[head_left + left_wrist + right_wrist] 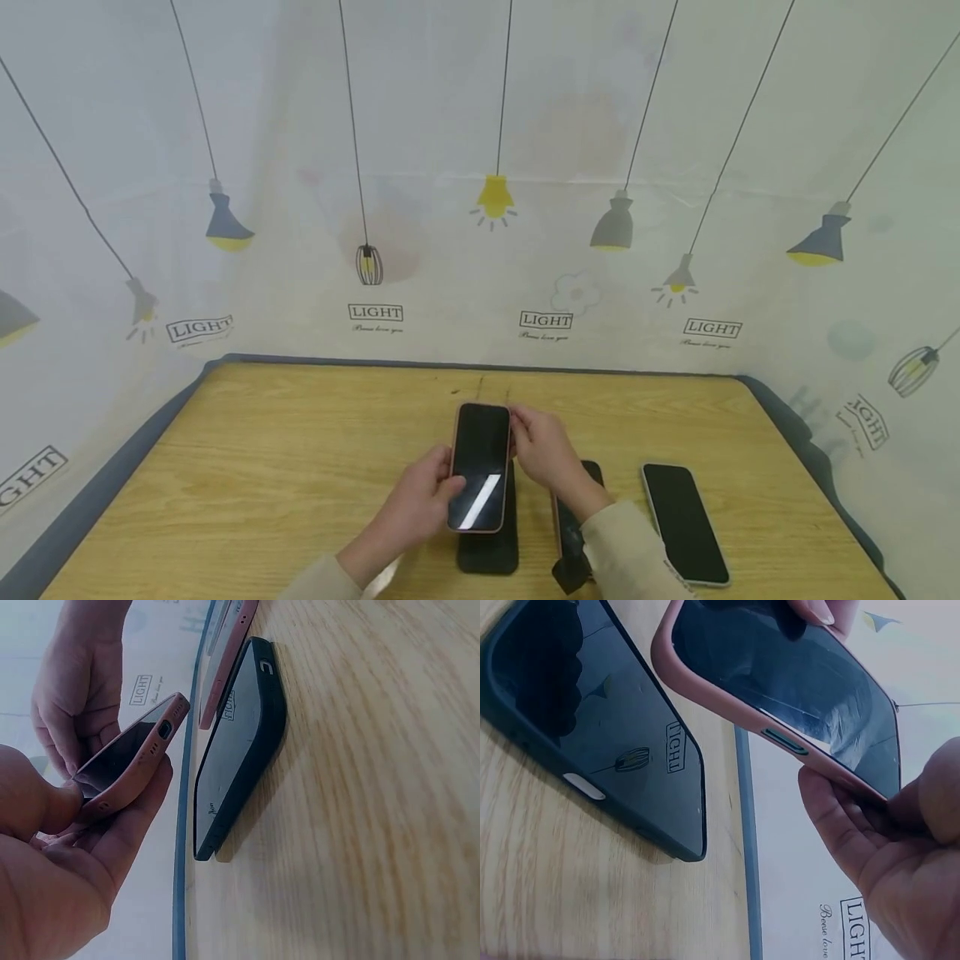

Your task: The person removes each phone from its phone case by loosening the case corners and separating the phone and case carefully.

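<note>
Both hands hold a smartphone in a pink case (480, 454) above the table, its dark screen turned up. The left hand (420, 500) grips its lower left side, thumb on the screen edge and fingers beneath, as the left wrist view shows. At the upper right corner, the right hand (543, 450) pinches the case between thumb and fingers. Directly below lies a smartphone in a dark case (487, 557), screen up and partly hidden by the held one. In the right wrist view, the pink case (727, 709) has a side button cutout.
Another pink-edged phone (568, 533) lies partly under the right forearm. Farther right is a phone with a white edge (686, 525). A small dark object (572, 575) is beside the right sleeve. A lamp-patterned curtain (450, 275) stands behind the wooden table (300, 450).
</note>
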Tool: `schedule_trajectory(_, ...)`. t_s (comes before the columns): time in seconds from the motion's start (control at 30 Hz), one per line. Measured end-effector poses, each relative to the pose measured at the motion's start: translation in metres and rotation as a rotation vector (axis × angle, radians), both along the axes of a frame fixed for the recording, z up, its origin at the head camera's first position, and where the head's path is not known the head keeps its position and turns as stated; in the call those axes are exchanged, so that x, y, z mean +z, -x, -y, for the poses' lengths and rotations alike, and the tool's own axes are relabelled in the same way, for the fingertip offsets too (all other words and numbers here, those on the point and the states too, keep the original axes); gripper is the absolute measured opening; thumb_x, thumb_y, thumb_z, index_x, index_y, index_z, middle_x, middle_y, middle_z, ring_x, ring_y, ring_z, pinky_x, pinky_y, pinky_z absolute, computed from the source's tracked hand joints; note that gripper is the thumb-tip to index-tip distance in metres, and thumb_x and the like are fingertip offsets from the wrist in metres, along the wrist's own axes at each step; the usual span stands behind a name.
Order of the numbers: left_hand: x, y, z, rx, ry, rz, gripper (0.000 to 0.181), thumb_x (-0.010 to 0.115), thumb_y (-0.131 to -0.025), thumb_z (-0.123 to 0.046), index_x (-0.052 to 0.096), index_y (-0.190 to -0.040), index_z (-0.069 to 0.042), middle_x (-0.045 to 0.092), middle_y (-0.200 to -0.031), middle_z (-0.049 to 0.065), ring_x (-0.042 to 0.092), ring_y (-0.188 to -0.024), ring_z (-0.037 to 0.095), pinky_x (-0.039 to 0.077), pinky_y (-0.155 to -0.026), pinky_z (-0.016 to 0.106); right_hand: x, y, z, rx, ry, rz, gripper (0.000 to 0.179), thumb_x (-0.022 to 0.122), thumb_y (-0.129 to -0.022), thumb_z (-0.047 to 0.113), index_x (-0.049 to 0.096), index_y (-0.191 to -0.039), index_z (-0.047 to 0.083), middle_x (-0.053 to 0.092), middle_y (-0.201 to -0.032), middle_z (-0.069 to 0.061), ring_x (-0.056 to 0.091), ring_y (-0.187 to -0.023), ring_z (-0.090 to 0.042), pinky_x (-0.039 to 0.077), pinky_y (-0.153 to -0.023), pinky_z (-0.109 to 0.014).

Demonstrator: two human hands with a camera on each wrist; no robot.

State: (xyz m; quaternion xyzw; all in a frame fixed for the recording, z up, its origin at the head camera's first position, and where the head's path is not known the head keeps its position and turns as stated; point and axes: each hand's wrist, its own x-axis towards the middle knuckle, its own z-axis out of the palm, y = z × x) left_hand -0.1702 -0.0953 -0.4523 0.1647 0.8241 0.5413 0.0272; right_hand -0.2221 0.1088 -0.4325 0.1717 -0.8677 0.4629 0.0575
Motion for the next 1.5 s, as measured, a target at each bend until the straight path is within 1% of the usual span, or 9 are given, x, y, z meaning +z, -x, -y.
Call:
schedule_trajectory(0.2,0.0,0.001,0.002,-0.014,0.014,0.032,0.015,0.059,-0.101,0.001,0.057,-0.115,0.006,0.072,-0.095,0.013,0.069,-0.083,0.02,0.058,-0.07,0.029,-0.001,-0.002,0.003,-0.016,-0.045,-0.027,0.022,0.046,-0.106,-0.002,0.067,-0.108,-0.006,0.065,-0.071,-0.007,0.064,-0.06,-0.018,0.047,-0.049,-0.024)
schedule_trajectory(0.33,0.001,0.003,0.003,-0.03,0.019,0.094,0.015,0.057,-0.103,0.001,0.056,-0.118,0.006,0.071,-0.099,0.013,0.072,-0.088,0.022,0.061,-0.074,0.033,-0.004,-0.002,0.003,-0.006,0.01,0.018,0.025,0.042,-0.11,0.005,0.066,-0.106,-0.002,0.06,-0.07,-0.006,0.063,-0.063,-0.017,0.051,-0.055,-0.027)
schedule_trajectory(0.5,0.001,0.003,0.004,-0.026,0.032,0.11,0.015,0.054,-0.105,0.0,0.056,-0.12,0.004,0.072,-0.105,0.015,0.072,-0.094,0.023,0.061,-0.077,0.036,-0.008,0.0,0.003,-0.04,0.146,0.089,0.03,0.041,-0.113,0.016,0.062,-0.097,0.003,0.061,-0.075,-0.007,0.065,-0.072,-0.017,0.06,-0.069,-0.039)
schedule_trajectory(0.63,0.002,0.003,0.003,-0.034,0.017,0.094,0.016,0.053,-0.105,0.001,0.056,-0.12,0.004,0.073,-0.109,0.018,0.073,-0.096,0.024,0.061,-0.078,0.034,-0.01,0.001,0.007,-0.109,0.263,0.111,0.033,0.041,-0.113,0.015,0.059,-0.089,0.001,0.063,-0.074,-0.008,0.064,-0.069,-0.02,0.059,-0.069,-0.048)
schedule_trajectory(0.8,0.003,0.002,0.002,-0.037,0.001,0.073,0.014,0.052,-0.105,0.002,0.056,-0.118,0.004,0.073,-0.112,0.02,0.073,-0.098,0.025,0.061,-0.079,0.033,-0.008,0.0,0.012,-0.171,0.387,0.188,0.034,0.043,-0.112,0.013,0.054,-0.083,0.001,0.057,-0.07,-0.005,0.062,-0.067,-0.019,0.057,-0.065,-0.038)
schedule_trajectory(1.0,0.005,0.001,0.002,-0.023,-0.022,0.041,0.012,0.052,-0.103,0.004,0.057,-0.115,0.005,0.074,-0.108,0.019,0.072,-0.092,0.023,0.06,-0.074,0.029,-0.002,-0.001,0.012,-0.143,0.585,0.335,0.031,0.042,-0.113,0.013,0.06,-0.095,-0.004,0.066,-0.081,-0.005,0.065,-0.073,-0.014,0.057,-0.063,-0.029)
schedule_trajectory(1.1,0.005,0.001,0.002,0.0,-0.025,0.039,0.013,0.052,-0.104,0.004,0.057,-0.115,0.005,0.074,-0.105,0.019,0.071,-0.086,0.02,0.059,-0.07,0.027,0.001,-0.002,0.009,-0.101,0.541,0.336,0.031,0.041,-0.113,0.012,0.063,-0.104,-0.008,0.069,-0.087,-0.01,0.067,-0.078,-0.018,0.059,-0.066,-0.031)
schedule_trajectory(1.27,0.004,0.002,0.004,0.035,0.009,0.032,0.014,0.052,-0.104,0.004,0.057,-0.117,0.005,0.074,-0.105,0.018,0.07,-0.085,0.018,0.058,-0.07,0.028,0.006,-0.001,0.001,0.008,0.326,0.265,0.032,0.041,-0.11,0.004,0.063,-0.128,-0.009,0.071,-0.102,-0.018,0.07,-0.088,-0.028,0.063,-0.074,-0.039)
schedule_trajectory(1.5,0.004,0.004,0.005,0.031,0.085,0.017,0.015,0.052,-0.104,0.003,0.058,-0.118,0.004,0.073,-0.106,0.015,0.067,-0.089,0.017,0.057,-0.075,0.03,0.01,0.001,-0.006,0.123,0.1,0.121,0.032,0.041,-0.107,-0.003,0.06,-0.132,-0.009,0.07,-0.113,-0.024,0.073,-0.089,-0.028,0.063,-0.073,-0.037)
